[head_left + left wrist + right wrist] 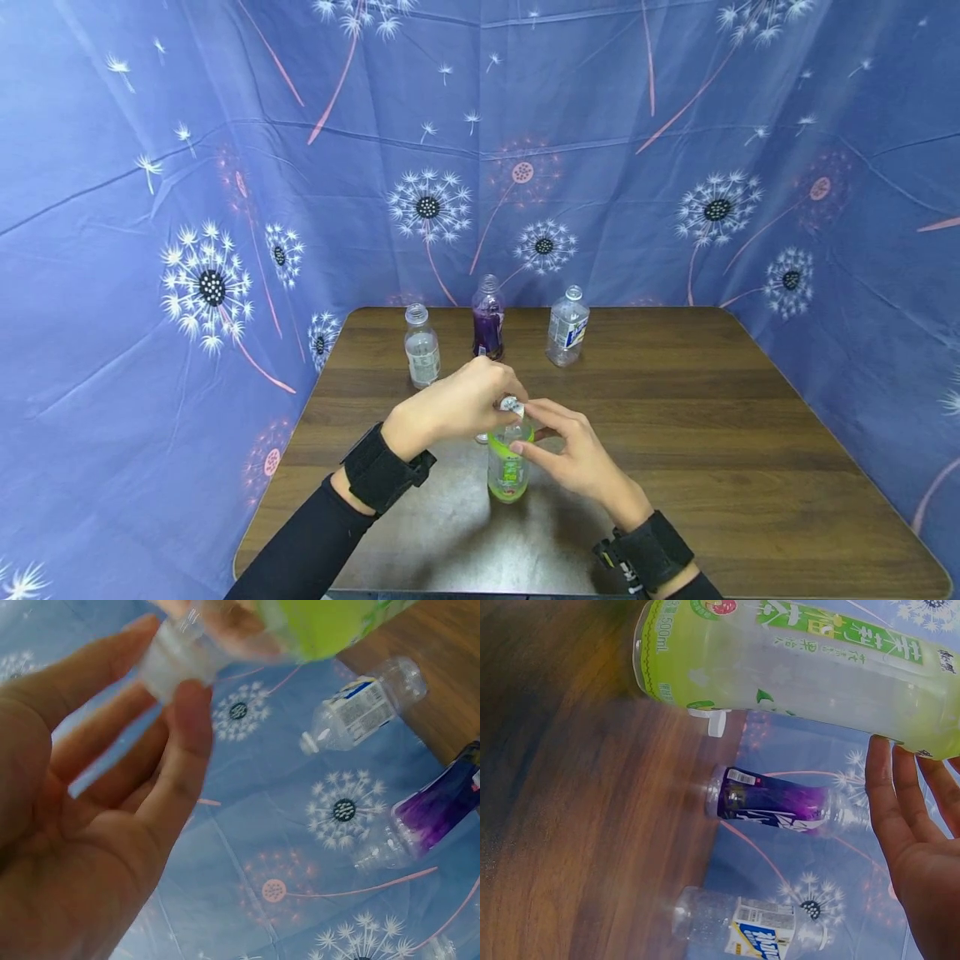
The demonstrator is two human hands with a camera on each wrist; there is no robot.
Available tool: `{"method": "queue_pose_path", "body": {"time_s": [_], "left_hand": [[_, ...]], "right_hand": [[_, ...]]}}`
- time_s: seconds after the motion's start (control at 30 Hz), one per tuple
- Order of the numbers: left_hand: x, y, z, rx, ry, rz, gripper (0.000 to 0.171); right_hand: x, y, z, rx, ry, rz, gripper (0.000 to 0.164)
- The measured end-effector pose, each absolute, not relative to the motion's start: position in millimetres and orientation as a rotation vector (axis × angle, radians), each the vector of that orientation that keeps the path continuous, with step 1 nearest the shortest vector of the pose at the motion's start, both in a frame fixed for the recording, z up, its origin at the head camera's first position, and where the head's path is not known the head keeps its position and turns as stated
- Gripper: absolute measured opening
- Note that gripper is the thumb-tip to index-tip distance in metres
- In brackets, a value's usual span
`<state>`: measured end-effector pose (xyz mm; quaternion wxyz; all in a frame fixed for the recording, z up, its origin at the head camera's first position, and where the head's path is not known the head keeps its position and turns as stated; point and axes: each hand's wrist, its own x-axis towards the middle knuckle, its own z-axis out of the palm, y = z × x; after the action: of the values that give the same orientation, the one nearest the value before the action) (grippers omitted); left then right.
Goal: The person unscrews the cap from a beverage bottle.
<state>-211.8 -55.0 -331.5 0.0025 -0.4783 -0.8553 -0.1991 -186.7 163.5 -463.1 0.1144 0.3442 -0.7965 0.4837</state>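
Observation:
A clear bottle with a green label (pixel 508 468) stands in front of me, between my two hands. My left hand (pixel 465 404) reaches over its top and pinches the white cap (pixel 512 405) at the mouth; the left wrist view shows thumb and fingers on either side of this cap (pixel 174 664), somewhat blurred. My right hand (pixel 573 454) holds the upper part of the bottle, thumb on the near side and fingers behind. In the right wrist view, right-hand fingers (pixel 885 787) lie along the side of the green-labelled bottle (pixel 780 667).
Behind my hands stand three uncapped bottles on the wooden table (pixel 675 433): a clear one (pixel 422 354) at left, a purple-labelled one (pixel 488 325) in the middle and a clear one with a white-and-blue label (pixel 567 329) at right. White caps (pixel 716 722) lie beyond the held bottle.

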Motion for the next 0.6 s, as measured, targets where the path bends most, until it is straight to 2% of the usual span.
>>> {"method": "queue_pose_path", "body": {"time_s": [0.17, 0.37, 0.53, 0.6], "left_hand": [[-215, -58, -324, -1.618, -2.72, -0.654, 0.028], [-211, -57, -326, -1.592, -2.691, -0.619, 0.026], [-204, -51, -333, -1.404, -2.684, -0.489, 0.018], [-201, -49, -335, -1.264, -2.669, -0.391, 0.023]], "right_hand": [[-187, 164, -464, 0.993, -2.347, 1.45, 0.046], [-188, 163, -466, 0.996, -2.333, 1.459, 0.046], [-187, 164, -468, 0.996, -2.315, 1.452, 0.041], [-186, 163, -468, 0.984, -2.31, 1.461, 0.04]]}}
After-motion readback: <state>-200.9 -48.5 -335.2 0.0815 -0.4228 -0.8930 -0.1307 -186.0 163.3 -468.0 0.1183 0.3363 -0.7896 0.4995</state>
